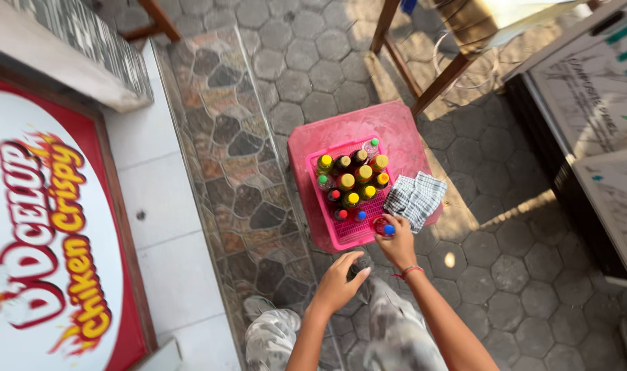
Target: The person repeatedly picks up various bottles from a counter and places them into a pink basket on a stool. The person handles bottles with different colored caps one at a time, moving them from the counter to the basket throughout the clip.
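A pink plastic stool (396, 127) carries a pink basket (351, 232) holding several small bottles with yellow, green, red and blue caps (351, 180). My right hand (398, 245) grips a small red bottle with a blue cap (383, 227) at the basket's near right corner. My left hand (341, 278) is lower and nearer to me, curled around a dark object that I cannot make out. A checked grey-and-white cloth (415, 198) lies on the stool, right of the basket.
Hexagonal paving stones (506, 261) cover the ground. A red and white signboard (46, 233) stands at left beside a white tiled ledge (155, 206). Wooden legs (396, 48) rise behind the stool. A dark cabinet (574, 137) stands at right.
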